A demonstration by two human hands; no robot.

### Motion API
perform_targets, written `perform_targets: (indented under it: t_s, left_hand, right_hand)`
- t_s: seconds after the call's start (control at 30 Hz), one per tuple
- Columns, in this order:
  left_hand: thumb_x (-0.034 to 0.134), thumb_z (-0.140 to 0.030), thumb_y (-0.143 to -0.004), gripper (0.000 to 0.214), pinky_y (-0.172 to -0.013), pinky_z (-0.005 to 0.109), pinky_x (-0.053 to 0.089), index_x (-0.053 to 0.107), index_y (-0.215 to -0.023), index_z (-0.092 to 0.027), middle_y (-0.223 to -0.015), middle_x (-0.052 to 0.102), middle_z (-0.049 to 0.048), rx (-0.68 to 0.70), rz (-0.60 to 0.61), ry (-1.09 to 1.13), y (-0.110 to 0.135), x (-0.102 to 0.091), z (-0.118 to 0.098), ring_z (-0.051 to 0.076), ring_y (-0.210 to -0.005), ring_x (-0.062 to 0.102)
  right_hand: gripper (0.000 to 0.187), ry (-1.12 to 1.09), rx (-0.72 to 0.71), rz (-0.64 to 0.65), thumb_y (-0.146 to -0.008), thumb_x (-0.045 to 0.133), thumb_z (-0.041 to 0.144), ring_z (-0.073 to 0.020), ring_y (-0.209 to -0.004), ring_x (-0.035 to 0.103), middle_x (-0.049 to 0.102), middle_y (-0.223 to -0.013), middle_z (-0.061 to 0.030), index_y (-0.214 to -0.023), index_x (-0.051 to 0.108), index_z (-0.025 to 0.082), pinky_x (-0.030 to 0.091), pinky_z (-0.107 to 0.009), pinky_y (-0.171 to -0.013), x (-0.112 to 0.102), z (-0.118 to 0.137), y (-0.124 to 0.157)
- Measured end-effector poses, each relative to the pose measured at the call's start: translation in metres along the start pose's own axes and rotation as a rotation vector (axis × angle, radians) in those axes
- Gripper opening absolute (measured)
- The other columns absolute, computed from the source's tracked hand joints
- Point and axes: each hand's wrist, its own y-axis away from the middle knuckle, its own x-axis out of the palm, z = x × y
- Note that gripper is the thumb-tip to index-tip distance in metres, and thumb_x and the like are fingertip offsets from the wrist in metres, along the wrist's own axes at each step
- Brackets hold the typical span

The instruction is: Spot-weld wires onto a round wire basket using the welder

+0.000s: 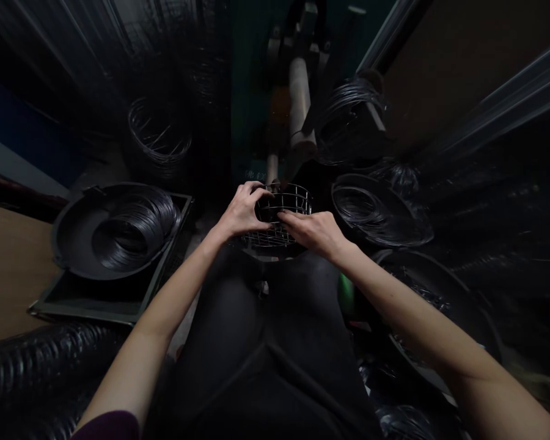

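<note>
A round basket of metal wire [297, 188] is held in front of me, below the pale cylindrical arm of a machine [300, 101]. My left hand [244, 211] grips the basket's left side, thumb and fingers curved around the wires. At the basket's near right side is my right hand [315, 232], its fingers pressed together on the wires. Whether those fingertips also hold a loose piece of wire is too dark to see. A thinner upright rod [272, 168] of the machine comes down at the basket's far edge.
On the left a dark basin [76, 235] with coiled wire rings [137, 229] sits on a green-edged crate [91, 311]. More wire hoops [158, 137] stand behind it. To the right are a basin of wire rings [385, 211] and a large dark basin [467, 293] with small metal pieces.
</note>
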Motion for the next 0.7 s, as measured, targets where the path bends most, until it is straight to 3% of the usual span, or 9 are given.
perform_targets:
  t_s: [0.23, 0.4, 0.7]
  left_hand:
    - [0.085, -0.033, -0.057, 0.065, -0.107, 0.046, 0.043, 0.061, -0.116, -0.02, -0.126, 0.05, 0.0109, -0.008, 0.022, 0.003, -0.012, -0.006, 0.007, 0.03, -0.121, 0.05]
    - [0.085, -0.037, -0.058, 0.062, -0.108, 0.045, 0.043, 0.062, -0.114, -0.021, -0.121, 0.054, 0.0085, -0.014, 0.055, 0.034, -0.014, -0.009, 0.01, 0.029, -0.121, 0.051]
    - [0.088, -0.034, -0.055, 0.065, -0.106, 0.041, 0.044, 0.063, -0.112, -0.016, -0.12, 0.054, 0.0093, -0.047, 0.036, -0.001, -0.036, -0.013, 0.017, 0.027, -0.117, 0.054]
  right_hand:
    - [0.036, -0.01, 0.021, 0.025, -0.102, 0.038, 0.033, -0.0211, -0.084, 0.07, 0.071, -0.118, -0.0008, -0.127, 0.063, 0.028, 0.03, -0.028, -0.052, -0.005, -0.006, -0.013]
    - [0.035, -0.108, 0.071, -0.055, -0.101, 0.043, 0.032, -0.0183, -0.085, 0.068, 0.071, -0.118, -0.0008, -0.133, 0.058, 0.031, 0.031, -0.026, -0.054, 0.003, -0.008, -0.006]
    - [0.023, -0.21, 0.293, -0.188, -0.097, 0.052, 0.033, -0.0153, -0.076, 0.061, 0.066, -0.111, -0.0042, -0.109, 0.069, 0.025, 0.028, -0.026, -0.052, 0.016, -0.016, -0.018]
